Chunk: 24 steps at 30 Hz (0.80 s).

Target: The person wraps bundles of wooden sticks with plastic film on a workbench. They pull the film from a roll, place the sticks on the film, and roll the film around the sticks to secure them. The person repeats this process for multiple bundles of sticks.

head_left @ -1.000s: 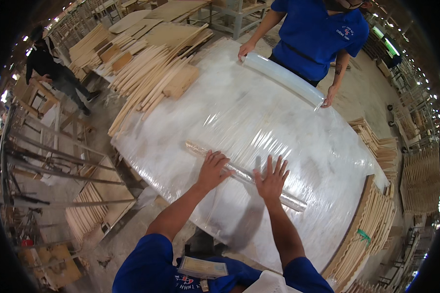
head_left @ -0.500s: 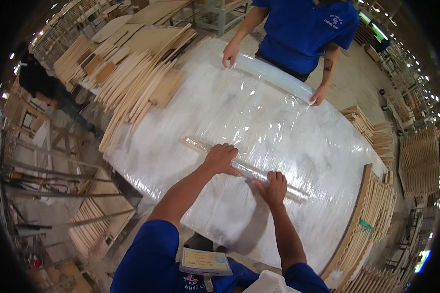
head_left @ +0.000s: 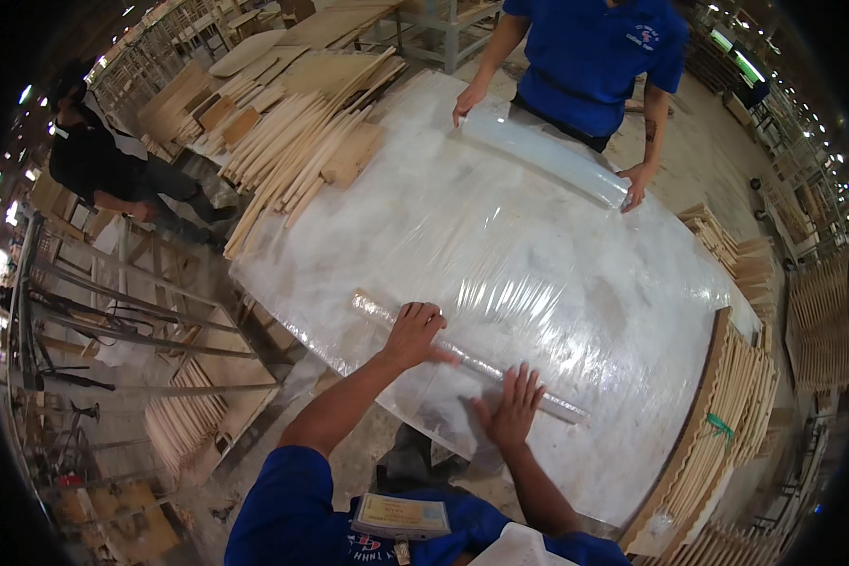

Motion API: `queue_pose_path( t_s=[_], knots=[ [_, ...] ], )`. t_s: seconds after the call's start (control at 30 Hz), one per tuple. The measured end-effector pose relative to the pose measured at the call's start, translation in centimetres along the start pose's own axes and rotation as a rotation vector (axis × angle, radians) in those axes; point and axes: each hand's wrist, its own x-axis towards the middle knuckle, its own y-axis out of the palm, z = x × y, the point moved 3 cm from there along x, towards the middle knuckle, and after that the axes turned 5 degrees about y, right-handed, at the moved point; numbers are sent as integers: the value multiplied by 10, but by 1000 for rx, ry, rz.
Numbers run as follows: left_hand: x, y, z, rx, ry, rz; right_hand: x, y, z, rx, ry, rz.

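Observation:
A narrow roll of clear plastic film lies slantwise over the near part of a large white, film-covered tabletop. My left hand grips it left of its middle, fingers curled over the far side and thumb stretched along the near side. Toward its right part, my right hand lies flat against the roll with fingers spread. Across the table, a co-worker in a blue shirt holds a thicker film roll by both ends. Shiny, wrinkled film stretches over the surface between the two rolls.
Long wooden strips are piled at the table's far left. Bundled wavy-edged slats with a green tie line the right side, and more slats sit farther back. A metal rack stands left; another person is beyond it.
My view has shifted, so the table sits farther right. The narrow roll and my hands have come nearer to me across the table. My right hand's fingers have spread from a grip on the roll.

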Motion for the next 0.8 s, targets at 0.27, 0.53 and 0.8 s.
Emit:
queue_pose_path(
  t_s=[0.27,0.53,0.8],
  knots=[
    [80,17,16,-21,134,-160,202,-5,-61,-94,171,-160],
    [153,20,35,15,147,81,211,-17,-79,46,77,-151],
    [71,21,8,-42,45,257,90,-29,-39,-62,5,-128]
  ],
)
